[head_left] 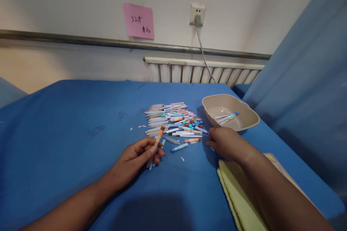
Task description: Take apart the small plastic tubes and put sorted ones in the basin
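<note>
My left hand [143,154] is closed around an orange pen part [159,135] with a brown end, pointing up and away. Pale, light-blue pieces show below its fingers, partly hidden. Over the cloth just in front of the beige basin, my right hand [221,140] has its fingers curled together. A small pale tip shows under them, and I cannot make out what it is. Between the hands spreads a pile of pens and pen parts [173,121] in white, blue, orange and brown. A blue pen barrel [179,147] and an orange one [192,140] lie at its near edge.
The beige basin [244,121] holds several pens [227,117]. A folded yellow cloth [233,184] lies under my right forearm. Small white bits [182,158] lie on the blue sheet [81,122]. Behind are a radiator [187,72] and a plugged cable [202,47]; a blue curtain [306,72] hangs right.
</note>
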Demonstrator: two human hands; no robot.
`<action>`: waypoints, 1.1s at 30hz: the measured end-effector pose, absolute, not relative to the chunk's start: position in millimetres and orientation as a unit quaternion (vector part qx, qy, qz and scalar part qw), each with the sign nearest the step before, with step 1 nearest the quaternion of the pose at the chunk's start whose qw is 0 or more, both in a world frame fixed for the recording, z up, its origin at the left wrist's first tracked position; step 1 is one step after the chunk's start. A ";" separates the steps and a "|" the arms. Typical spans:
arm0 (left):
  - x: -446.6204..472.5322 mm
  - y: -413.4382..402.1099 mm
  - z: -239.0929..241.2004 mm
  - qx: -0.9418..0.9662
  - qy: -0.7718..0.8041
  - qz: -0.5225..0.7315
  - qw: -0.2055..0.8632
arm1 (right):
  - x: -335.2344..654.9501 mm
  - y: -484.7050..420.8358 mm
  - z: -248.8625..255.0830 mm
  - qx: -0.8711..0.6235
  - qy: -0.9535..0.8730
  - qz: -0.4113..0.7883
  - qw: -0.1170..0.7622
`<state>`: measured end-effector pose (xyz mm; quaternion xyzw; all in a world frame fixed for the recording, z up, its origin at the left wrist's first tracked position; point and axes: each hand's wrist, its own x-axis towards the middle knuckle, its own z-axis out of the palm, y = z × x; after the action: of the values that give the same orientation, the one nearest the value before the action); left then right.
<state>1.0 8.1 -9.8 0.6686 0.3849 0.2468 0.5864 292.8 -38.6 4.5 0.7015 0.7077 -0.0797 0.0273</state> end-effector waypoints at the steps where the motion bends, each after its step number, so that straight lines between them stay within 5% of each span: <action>1: 0.3 9.8 -11.4 0.661 0.387 0.250 0.592 | 291.9 -39.0 4.1 0.701 0.708 -0.077 0.045; 11: 1.9 14.0 -13.4 0.618 0.404 0.271 0.618 | 272.4 -42.0 1.8 0.655 0.747 -0.088 0.063; 17: 2.1 15.5 -14.2 0.618 0.423 0.271 0.605 | 265.9 -36.9 0.7 0.640 0.762 -0.103 0.003; 23: 3.3 15.6 -15.5 0.618 0.418 0.271 0.608 | 258.7 -21.6 -10.7 0.717 0.697 0.002 -0.026; 33: 3.1 14.7 -15.2 0.628 0.401 0.276 0.608 | 262.5 -6.8 -24.8 0.711 0.700 -0.043 -0.060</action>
<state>3.1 14.7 -15.2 0.6277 0.4005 0.2757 0.6079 262.5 -6.8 -24.8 0.7107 0.6997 -0.0425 -0.0603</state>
